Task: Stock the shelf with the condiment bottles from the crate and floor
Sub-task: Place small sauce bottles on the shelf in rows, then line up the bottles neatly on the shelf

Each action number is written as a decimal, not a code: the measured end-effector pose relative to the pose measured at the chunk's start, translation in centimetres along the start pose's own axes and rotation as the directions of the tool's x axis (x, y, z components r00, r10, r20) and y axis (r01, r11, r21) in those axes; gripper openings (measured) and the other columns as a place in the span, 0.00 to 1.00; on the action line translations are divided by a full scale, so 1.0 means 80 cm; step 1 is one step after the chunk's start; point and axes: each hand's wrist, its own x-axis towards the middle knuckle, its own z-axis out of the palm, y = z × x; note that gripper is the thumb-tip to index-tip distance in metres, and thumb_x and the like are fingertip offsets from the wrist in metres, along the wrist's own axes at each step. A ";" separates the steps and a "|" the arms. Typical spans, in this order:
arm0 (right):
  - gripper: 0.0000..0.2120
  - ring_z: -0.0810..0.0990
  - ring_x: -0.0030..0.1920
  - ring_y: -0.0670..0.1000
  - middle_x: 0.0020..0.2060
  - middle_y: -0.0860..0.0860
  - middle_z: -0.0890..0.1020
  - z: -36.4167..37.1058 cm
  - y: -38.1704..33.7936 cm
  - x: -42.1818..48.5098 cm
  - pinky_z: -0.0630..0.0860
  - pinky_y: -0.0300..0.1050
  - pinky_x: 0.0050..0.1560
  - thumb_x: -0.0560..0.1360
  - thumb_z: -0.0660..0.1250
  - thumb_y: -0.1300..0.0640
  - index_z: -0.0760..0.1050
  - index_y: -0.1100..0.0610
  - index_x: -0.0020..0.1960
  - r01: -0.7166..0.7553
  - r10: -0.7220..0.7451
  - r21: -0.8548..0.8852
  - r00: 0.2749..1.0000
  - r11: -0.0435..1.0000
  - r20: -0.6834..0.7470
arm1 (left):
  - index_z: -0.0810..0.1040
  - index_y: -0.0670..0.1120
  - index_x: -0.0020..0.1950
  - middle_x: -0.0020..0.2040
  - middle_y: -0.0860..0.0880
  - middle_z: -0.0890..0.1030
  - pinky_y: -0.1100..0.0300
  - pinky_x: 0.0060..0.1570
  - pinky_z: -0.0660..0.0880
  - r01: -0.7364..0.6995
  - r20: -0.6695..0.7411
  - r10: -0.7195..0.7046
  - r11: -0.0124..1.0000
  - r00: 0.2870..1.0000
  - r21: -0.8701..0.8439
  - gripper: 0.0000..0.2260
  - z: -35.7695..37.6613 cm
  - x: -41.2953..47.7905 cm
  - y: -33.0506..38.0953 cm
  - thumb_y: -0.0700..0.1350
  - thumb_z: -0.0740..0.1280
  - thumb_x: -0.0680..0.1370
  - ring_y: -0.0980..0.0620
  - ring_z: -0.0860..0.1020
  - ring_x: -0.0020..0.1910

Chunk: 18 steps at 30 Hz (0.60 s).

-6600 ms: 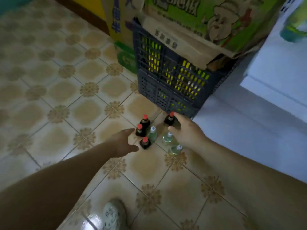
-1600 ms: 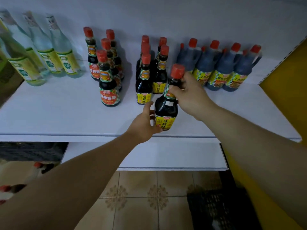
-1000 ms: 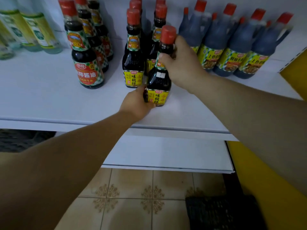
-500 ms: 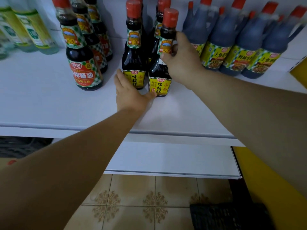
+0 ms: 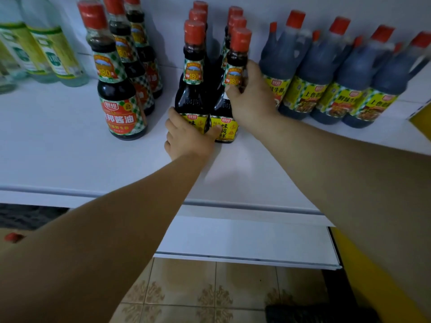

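One more yellow-label soy sauce bottle (image 5: 229, 130) down: tilted near edge moments ago, now upright on white shelf (image 5: 70, 159), touching matching front bottle (image 5: 193, 73). Neck still gripped by right hand (image 5: 253, 100); left hand (image 5: 189, 139) flat, uncurled, steadying both bases. Probably ready for release, next fetch.

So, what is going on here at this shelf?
A person is stocking the white shelf with sauce. The right hand grips the neck of a dark sauce bottle with a red cap and a yellow label, which stands upright at the front of its row. The left hand rests against the base of this bottle and of the matching bottle beside it. Dark handled jugs stand to the right.
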 end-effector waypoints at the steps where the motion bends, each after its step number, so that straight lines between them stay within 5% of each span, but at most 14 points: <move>1: 0.20 0.77 0.55 0.53 0.57 0.52 0.78 0.001 0.000 -0.001 0.72 0.43 0.51 0.77 0.64 0.58 0.66 0.55 0.68 -0.011 0.011 0.007 1.000 1.000 0.013 | 0.48 0.45 0.75 0.71 0.45 0.61 0.45 0.69 0.60 0.007 0.032 -0.007 1.000 0.999 -0.014 0.46 -0.002 0.003 0.000 0.58 0.73 0.68 0.41 0.65 0.69; 7: 0.26 0.72 0.61 0.49 0.63 0.50 0.73 -0.010 -0.008 -0.029 0.66 0.39 0.56 0.74 0.68 0.55 0.63 0.54 0.69 -0.033 0.031 0.028 0.997 0.999 0.077 | 0.40 0.49 0.77 0.77 0.47 0.51 0.44 0.70 0.62 0.047 0.269 -0.030 0.997 0.963 -0.055 0.50 -0.047 0.001 -0.003 0.58 0.73 0.69 0.44 0.57 0.75; 13: 0.24 0.72 0.64 0.57 0.64 0.56 0.73 -0.059 -0.065 -0.087 0.68 0.42 0.55 0.75 0.65 0.47 0.68 0.54 0.68 -0.096 0.179 -0.263 0.932 0.960 0.314 | 0.49 0.52 0.78 0.77 0.52 0.56 0.62 0.60 0.62 -0.113 0.524 0.081 0.993 0.848 0.028 0.40 -0.177 -0.056 0.002 0.55 0.70 0.73 0.50 0.59 0.74; 18: 0.25 0.74 0.61 0.59 0.62 0.58 0.75 -0.099 -0.170 -0.164 0.68 0.45 0.51 0.76 0.63 0.42 0.68 0.53 0.69 -0.101 0.240 -0.327 0.876 0.940 0.418 | 0.53 0.53 0.77 0.77 0.51 0.57 0.60 0.65 0.61 -0.227 0.646 0.045 0.953 0.762 0.201 0.36 -0.324 -0.117 0.009 0.56 0.68 0.75 0.49 0.59 0.74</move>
